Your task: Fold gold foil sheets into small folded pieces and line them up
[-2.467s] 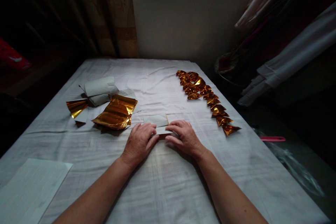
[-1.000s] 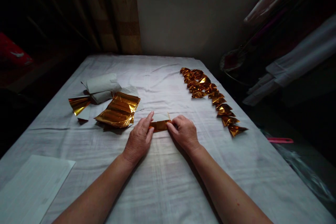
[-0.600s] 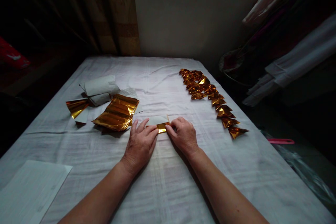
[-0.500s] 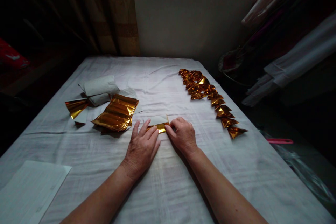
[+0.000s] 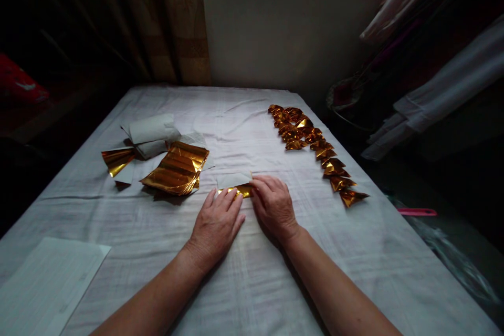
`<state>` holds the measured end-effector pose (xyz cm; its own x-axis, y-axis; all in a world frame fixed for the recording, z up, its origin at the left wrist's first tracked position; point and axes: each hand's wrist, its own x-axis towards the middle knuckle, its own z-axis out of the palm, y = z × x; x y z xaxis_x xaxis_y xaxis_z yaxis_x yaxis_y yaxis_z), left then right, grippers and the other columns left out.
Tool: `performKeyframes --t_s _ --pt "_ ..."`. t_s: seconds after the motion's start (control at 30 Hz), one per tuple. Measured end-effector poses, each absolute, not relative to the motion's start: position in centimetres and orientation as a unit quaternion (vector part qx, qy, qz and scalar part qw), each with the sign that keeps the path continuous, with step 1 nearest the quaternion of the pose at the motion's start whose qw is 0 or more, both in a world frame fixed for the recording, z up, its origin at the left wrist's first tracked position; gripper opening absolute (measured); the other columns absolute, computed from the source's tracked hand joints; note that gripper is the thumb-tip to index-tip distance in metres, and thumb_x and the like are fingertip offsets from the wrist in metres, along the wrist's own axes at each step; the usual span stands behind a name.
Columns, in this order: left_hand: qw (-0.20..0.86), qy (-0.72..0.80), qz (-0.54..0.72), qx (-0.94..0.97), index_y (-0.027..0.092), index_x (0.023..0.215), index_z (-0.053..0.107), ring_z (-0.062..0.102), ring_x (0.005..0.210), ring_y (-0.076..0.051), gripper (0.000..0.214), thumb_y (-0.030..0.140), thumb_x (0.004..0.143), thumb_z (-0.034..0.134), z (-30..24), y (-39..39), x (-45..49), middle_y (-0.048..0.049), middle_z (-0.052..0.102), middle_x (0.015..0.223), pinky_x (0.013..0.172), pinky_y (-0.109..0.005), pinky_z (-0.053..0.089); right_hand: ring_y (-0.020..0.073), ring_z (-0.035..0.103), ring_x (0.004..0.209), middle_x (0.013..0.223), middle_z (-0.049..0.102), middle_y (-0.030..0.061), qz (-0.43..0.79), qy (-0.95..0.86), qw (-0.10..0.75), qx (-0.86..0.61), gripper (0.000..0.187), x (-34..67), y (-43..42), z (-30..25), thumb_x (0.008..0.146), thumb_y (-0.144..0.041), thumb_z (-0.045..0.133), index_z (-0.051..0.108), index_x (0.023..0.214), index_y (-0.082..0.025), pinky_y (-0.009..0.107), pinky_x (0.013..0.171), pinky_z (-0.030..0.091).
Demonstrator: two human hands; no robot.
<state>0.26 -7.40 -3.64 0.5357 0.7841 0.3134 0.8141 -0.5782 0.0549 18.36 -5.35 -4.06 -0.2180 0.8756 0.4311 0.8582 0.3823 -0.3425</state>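
A small sheet of gold foil paper (image 5: 234, 182), white side up with a gold folded edge, lies on the white cloth (image 5: 252, 273) in front of me. My left hand (image 5: 217, 224) rests flat on the cloth, fingers stretched out, fingertips pressing the gold fold. My right hand (image 5: 273, 205) has its fingers curled onto the sheet's right end, pinching the fold. A stack of flat gold sheets (image 5: 176, 168) lies just left of the sheet.
A row of several folded gold pieces (image 5: 317, 148) runs along the right side of the table. At the left lie white paper rolls (image 5: 149, 131) and a gold scrap (image 5: 116, 160). A white sheet (image 5: 43, 286) is at the near left corner. Hanging clothes are on the right.
The sheet's near edge has been folded over so its gold side shows. My left hand has shifted right and flattened onto the fold; my right hand has slid left along it.
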Motion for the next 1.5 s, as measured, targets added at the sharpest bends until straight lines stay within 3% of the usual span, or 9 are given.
performKeyframes --t_s 0.07,0.17,0.33,0.9,1.03,1.17,1.23,1.33,1.5 --pt "0.043 -0.460 -0.156 -0.873 0.019 0.127 0.060 0.056 0.124 -0.026 0.036 0.032 0.096 0.048 -3.7 -7.4 0.2 -0.0100 0.062 0.134 0.112 -0.048 0.034 0.0236 0.046 0.132 0.134 0.062 0.0068 0.031 -0.826 0.238 -0.510 0.034 18.3 -6.2 -3.8 0.099 -0.029 0.044 0.060 0.128 -0.021 0.041 0.110 0.030" --pt "0.035 -0.456 -0.154 -0.876 0.019 0.130 0.059 0.055 0.125 -0.026 0.037 0.031 0.096 0.047 -3.8 -7.4 0.0 -0.0091 0.061 0.136 0.112 -0.049 0.033 0.0246 0.035 0.142 0.150 0.048 0.0061 0.066 -0.853 0.144 -0.497 0.048 18.3 -7.3 -3.7 0.101 -0.039 0.040 0.045 0.145 -0.022 0.048 0.117 0.019" --pt "0.037 -0.452 -0.151 -0.879 0.018 0.131 0.058 0.055 0.127 -0.028 0.041 0.037 0.097 0.048 -3.9 -7.5 -0.3 -0.0103 0.060 0.137 0.113 -0.051 0.032 0.0263 0.027 0.146 0.157 0.035 0.0076 0.072 -0.851 0.065 -0.515 0.060 19.3 -7.9 -3.7 0.099 -0.052 0.039 0.033 0.152 -0.023 0.054 0.118 0.018" --pt "0.046 -0.469 -0.140 -0.871 0.019 0.133 0.056 0.054 0.128 -0.028 0.045 0.043 0.096 0.047 -4.0 -9.3 -4.5 -0.0101 0.060 0.138 0.113 -0.051 0.029 0.0266 0.022 0.148 0.159 0.028 0.0044 0.091 -0.829 0.032 -0.551 0.059 19.8 -8.2 -3.6 0.099 -0.050 0.036 0.034 0.151 -0.023 0.054 0.119 0.015" --pt "0.059 -0.468 -0.148 -0.869 0.017 0.118 0.065 0.060 0.116 -0.030 0.035 0.039 0.094 0.051 -2.3 -9.0 -4.6 -0.0110 0.069 0.124 0.107 -0.053 0.037 0.0265 0.020 0.149 0.160 0.025 0.0035 0.092 -0.829 0.025 -0.552 0.059 19.8 -8.1 -3.6 0.100 -0.050 0.034 0.034 0.152 -0.022 0.054 0.119 0.015" --pt "0.060 -0.476 -0.199 -0.855 0.016 0.098 0.070 0.064 0.104 -0.025 0.026 0.029 0.096 0.048 -1.0 -8.4 -3.1 -0.0114 0.072 0.109 0.101 -0.045 0.044 0.0270 0.022 0.148 0.160 0.025 0.0046 0.079 -0.830 0.022 -0.551 0.059 19.6 -8.1 -3.6 0.100 -0.050 0.033 0.033 0.152 -0.023 0.054 0.119 0.016" --pt "0.048 -0.461 -0.202 -0.862 0.017 0.109 0.068 0.060 0.115 -0.025 0.026 0.025 0.096 0.047 -1.3 -8.0 -2.3 -0.0109 0.068 0.120 0.106 -0.046 0.040 0.0273 0.022 0.148 0.160 0.026 0.0054 0.074 -0.833 0.023 -0.548 0.059 19.7 -8.1 -3.6 0.100 -0.050 0.033 0.034 0.152 -0.022 0.055 0.118 0.016" --pt "0.017 -0.462 -0.143 -0.875 0.021 0.126 0.062 0.048 0.132 -0.031 0.035 0.034 0.095 0.052 -2.6 -7.6 -1.6 -0.0118 0.057 0.140 0.113 -0.056 0.031 0.0270 0.023 0.148 0.159 0.028 0.0064 0.074 -0.840 0.027 -0.537 0.058 20.0 -8.2 -3.5 0.100 -0.049 0.034 0.035 0.151 -0.022 0.054 0.118 0.017" --pt "-0.022 -0.472 -0.098 -0.876 0.026 0.141 0.050 0.038 0.140 -0.033 0.049 0.045 0.097 0.047 -4.1 -8.7 -2.3 -0.0121 0.048 0.149 0.114 -0.061 0.025 0.0270 0.027 0.146 0.156 0.035 0.0065 0.067 -0.849 0.046 -0.522 0.053 20.6 -9.4 -3.4 0.101 -0.045 0.036 0.041 0.148 -0.021 0.052 0.118 0.019"
